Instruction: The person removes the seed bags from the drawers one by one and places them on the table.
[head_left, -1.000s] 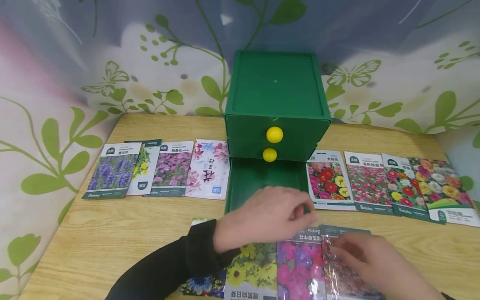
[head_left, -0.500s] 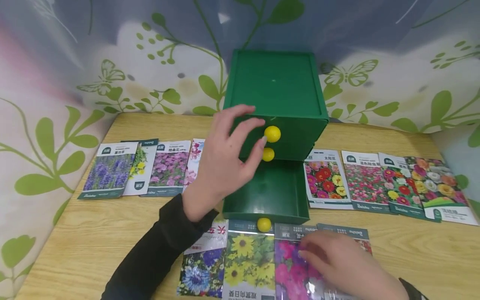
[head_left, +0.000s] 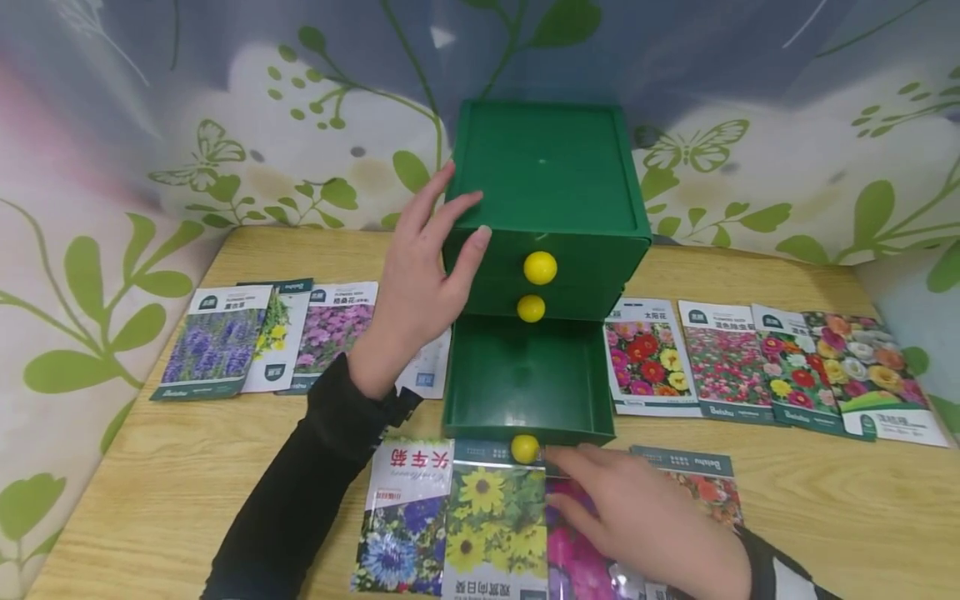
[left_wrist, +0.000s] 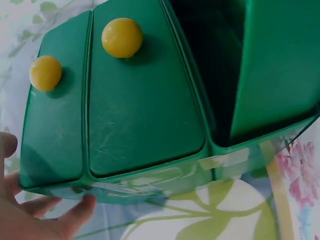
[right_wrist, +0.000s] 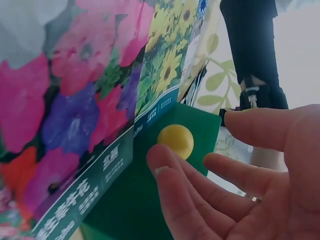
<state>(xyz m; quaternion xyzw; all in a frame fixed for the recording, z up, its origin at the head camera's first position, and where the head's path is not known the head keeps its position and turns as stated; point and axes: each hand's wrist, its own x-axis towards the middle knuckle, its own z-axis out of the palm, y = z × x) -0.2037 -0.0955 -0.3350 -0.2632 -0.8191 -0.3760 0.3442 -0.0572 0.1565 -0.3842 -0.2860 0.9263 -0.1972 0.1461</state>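
1. Head view showed a green drawer cabinet (head_left: 551, 196) standing at the back of a wooden table (head_left: 180, 483), with its bottom drawer (head_left: 525, 379) pulled out toward the person.
2. The left hand (head_left: 420, 283) lay flat against the cabinet's front left corner, fingers straight and spread, gripping nothing; its fingertips (head_left: 468, 200) reached the top edge.
3. From the left wrist view, the same left hand (left_wrist: 30, 220) touched the cabinet's (left_wrist: 140, 110) edge with relaxed fingers, beside the two shut upper drawers and their yellow knobs (left_wrist: 121, 37).
4. The right hand (head_left: 637, 525) rested on the seed packets just in front of the open drawer, fingers extended and loose, holding nothing.
5. Its fingertips (head_left: 558, 454) sat just beside the bottom drawer's yellow knob (head_left: 525, 448); whether they touched it could not be told.
6. The right wrist view put the right hand's (right_wrist: 240, 185) open fingers next to that knob (right_wrist: 175, 140) and the drawer front (right_wrist: 150, 200).
7. A pink-flower packet (head_left: 581, 558) lay under the right hand, with a sunflower packet (head_left: 495, 525) and a blue-flower packet (head_left: 405, 517) to its left.
8. More seed packets lay in rows on the table: one row left (head_left: 217, 342) of the cabinet, another right (head_left: 750, 362).
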